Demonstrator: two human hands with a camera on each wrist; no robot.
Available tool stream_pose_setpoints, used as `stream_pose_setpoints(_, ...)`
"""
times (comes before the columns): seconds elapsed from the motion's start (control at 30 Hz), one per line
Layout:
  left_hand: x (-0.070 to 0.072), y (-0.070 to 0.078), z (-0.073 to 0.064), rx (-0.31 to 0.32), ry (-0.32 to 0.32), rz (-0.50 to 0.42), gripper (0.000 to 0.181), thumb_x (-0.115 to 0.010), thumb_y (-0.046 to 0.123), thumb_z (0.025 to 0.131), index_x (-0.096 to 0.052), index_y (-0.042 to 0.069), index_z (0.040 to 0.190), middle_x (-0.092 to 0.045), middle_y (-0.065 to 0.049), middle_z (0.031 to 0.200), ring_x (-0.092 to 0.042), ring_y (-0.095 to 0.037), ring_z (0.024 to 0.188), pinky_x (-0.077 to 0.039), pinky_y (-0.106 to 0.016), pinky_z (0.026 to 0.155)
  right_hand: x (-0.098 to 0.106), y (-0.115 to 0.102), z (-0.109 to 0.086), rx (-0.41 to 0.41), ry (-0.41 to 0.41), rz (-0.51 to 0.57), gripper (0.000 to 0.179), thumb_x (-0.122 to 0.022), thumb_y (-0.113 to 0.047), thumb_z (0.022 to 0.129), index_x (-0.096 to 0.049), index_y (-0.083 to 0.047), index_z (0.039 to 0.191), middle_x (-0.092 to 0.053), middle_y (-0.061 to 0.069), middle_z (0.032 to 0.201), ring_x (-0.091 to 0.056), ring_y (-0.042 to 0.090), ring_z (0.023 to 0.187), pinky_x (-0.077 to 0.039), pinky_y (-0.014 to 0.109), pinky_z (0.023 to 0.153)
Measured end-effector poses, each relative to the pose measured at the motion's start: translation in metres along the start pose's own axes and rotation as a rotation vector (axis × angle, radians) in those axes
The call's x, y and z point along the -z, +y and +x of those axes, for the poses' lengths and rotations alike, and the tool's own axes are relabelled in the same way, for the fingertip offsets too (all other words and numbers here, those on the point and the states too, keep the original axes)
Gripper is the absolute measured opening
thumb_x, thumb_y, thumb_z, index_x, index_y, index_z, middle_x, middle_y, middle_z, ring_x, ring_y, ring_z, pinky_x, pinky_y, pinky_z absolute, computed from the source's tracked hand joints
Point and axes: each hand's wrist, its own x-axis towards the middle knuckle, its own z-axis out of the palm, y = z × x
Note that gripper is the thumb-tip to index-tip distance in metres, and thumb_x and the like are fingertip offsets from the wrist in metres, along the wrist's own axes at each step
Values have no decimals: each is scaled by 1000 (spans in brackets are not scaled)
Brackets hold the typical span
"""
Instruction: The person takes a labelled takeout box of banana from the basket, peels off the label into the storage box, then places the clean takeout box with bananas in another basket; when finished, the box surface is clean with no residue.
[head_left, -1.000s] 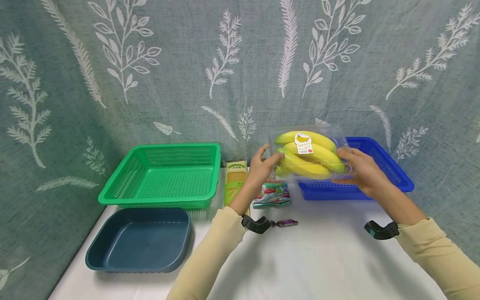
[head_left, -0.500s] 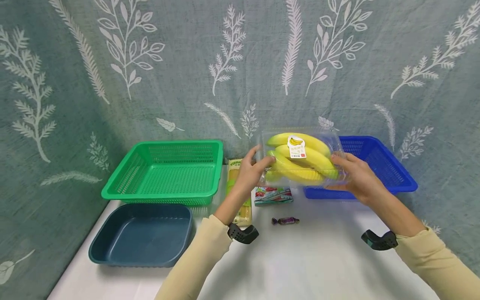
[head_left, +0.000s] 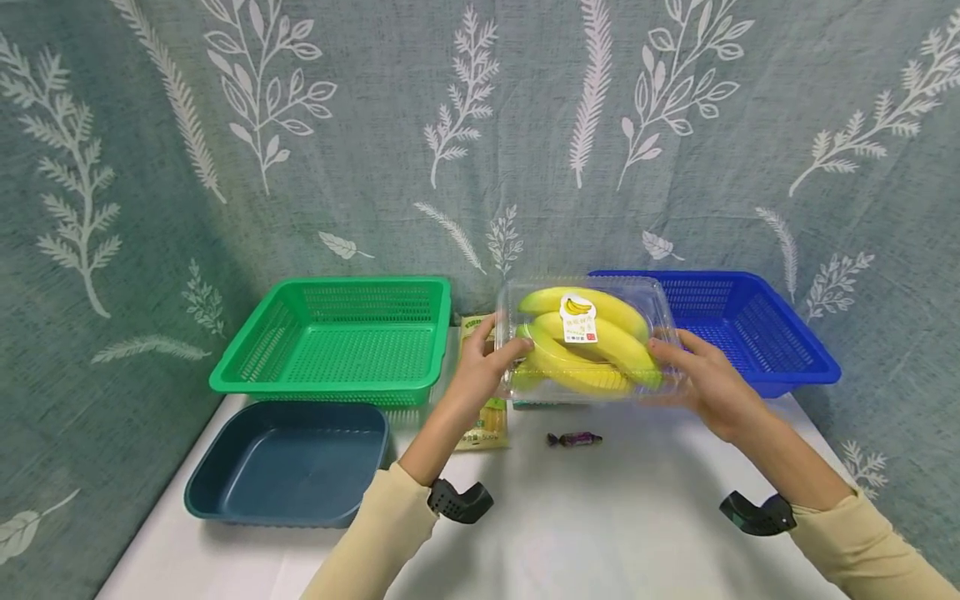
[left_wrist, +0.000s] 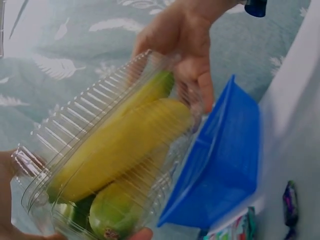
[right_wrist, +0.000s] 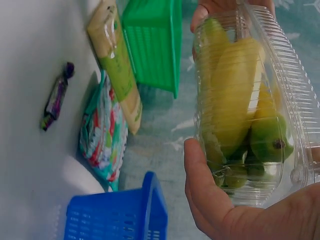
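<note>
A clear plastic box of bananas (head_left: 585, 337) with a white banana label hangs above the table, tilted so its top faces me in the head view. My left hand (head_left: 480, 358) grips its left end, thumb over the lid edge. At the other end my right hand (head_left: 712, 379) holds it, thumb on top and fingers beneath. In the right wrist view, the bananas (right_wrist: 235, 95) show through the ribbed side, and my right hand (right_wrist: 225, 205) lies along the near end. The left wrist view shows the right hand (left_wrist: 185, 50) at the box's far end.
A green basket (head_left: 337, 392) and a dark blue basin (head_left: 281, 521) stand on the left. The blue basket (head_left: 795, 375) is behind the box on the right. A noodle packet (head_left: 483, 429), a wrapped candy (head_left: 577, 439) and a colourful bag (right_wrist: 105, 132) lie between.
Both hands have carried the banana box left and down, toward me, away from in front of the blue basket. It now covers most of the colourful bag in the head view.
</note>
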Motion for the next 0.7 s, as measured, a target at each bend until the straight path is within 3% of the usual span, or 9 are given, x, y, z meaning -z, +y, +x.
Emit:
stream_pose_setpoints(0.2,8,-7,-17,-1,-8,-7,76,-69,38,88,-34,28,155,-61,-16,121,-61,-30,111,-57,-46,70,-9,7,-9,-12,5,-44,73,-57,-35,103,-19,-3,157,-51,8,123,-61,14,102,-56,36,88)
stream_pose_setpoints(0.27,11,-10,-22,-5,-8,-14,73,-69,36,89,-37,28,153,-63,-16,118,-62,-29,108,-56,-43,65,-12,10,-12,-12,-1,-55,71,-57,-34,103,-21,-4,157,-55,6,120,-62,15,101,-55,36,87)
stream_pose_setpoints(0.43,16,-20,-34,-17,5,-22,69,-69,31,89,-41,25,152,-65,-17,111,-65,-27,98,-56,-39,69,-18,18,-19,-25,-11,-52,69,-57,-31,103,-22,-4,156,-60,3,115,-63,16,99,-55,34,85)
stream_pose_setpoints(0.7,21,-30,-57,2,21,-6,76,-69,32,89,-35,18,155,-62,-20,115,-65,-26,95,-57,-41,74,-29,29,-34,-39,-20,-28,67,-60,-27,102,-26,-1,153,-56,11,121,-64,17,99,-57,35,83)
